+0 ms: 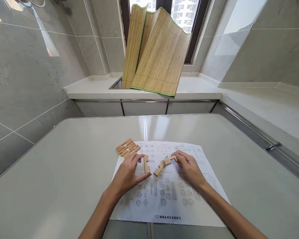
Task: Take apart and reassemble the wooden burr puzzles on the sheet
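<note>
- The step in hand looks like sorting and lining up loose wooden blocks, one at each hand; nothing appears joined into a finished shape.
- The left hand (128, 173), its thumb and fingers closed on the two ends of a notched block (146, 164), works towards 10 o'clock from the middle of the printed sheet (144, 212).
- The right hand (190, 168) pinches a slim piece (173, 157) by its end, towards 1 o'clock on the sheet.
- From the left block, a longer block (158, 169) lies near at 4 o'clock; a short block (167, 161) sits at that one's 2 o'clock, with the slim piece just beyond it. Whether these three interlock or merely touch is hard to tell at this size.
- Darker slotted pieces (126, 146) rest at 10 o'clock from the left hand, over the sheet's corner and onto the worktop (84, 172).
- The next move, by my judgement, calls for keeping both light grips and turning a notch to face its neighbour, without nudging the others.
</note>
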Demonstrator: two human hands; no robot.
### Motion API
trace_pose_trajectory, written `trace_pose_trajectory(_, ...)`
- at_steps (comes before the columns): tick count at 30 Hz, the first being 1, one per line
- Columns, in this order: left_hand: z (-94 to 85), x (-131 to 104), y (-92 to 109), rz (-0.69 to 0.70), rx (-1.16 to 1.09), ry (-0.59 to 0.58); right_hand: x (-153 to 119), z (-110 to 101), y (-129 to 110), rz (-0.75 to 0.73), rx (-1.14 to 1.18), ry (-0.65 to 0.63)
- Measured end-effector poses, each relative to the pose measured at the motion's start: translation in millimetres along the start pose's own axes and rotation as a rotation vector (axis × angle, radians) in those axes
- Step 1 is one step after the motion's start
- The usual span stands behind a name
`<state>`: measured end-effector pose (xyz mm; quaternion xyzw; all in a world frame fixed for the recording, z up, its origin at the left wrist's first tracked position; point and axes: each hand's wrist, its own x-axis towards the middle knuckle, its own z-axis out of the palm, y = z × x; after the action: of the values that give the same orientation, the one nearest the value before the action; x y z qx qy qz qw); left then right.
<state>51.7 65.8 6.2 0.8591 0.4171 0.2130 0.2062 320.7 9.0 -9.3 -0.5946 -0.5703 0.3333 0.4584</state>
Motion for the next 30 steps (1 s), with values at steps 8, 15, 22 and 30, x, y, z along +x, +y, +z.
trace_pose_trajectory(8,6.4,1.6,6.7,0.097,0.014,-0.052,-2.2,4.4,0.3,-0.084,-0.322,-0.147)
trace_pose_trajectory(15,22.5,0.5,15.3,0.150,-0.002,-0.072,-3.7,14.7,4.4,-0.104,-0.503,0.001)
trace_pose_trajectory(22,34.8,3.9,25.7,0.212,-0.074,-0.052,-7.9,24.8,7.2,-0.149,-0.483,0.000)
trace_pose_trajectory(30,36.8,3.2,30.2,0.136,-0.115,-0.037,-10.9,23.2,0.6,-0.180,-0.333,-0.136)
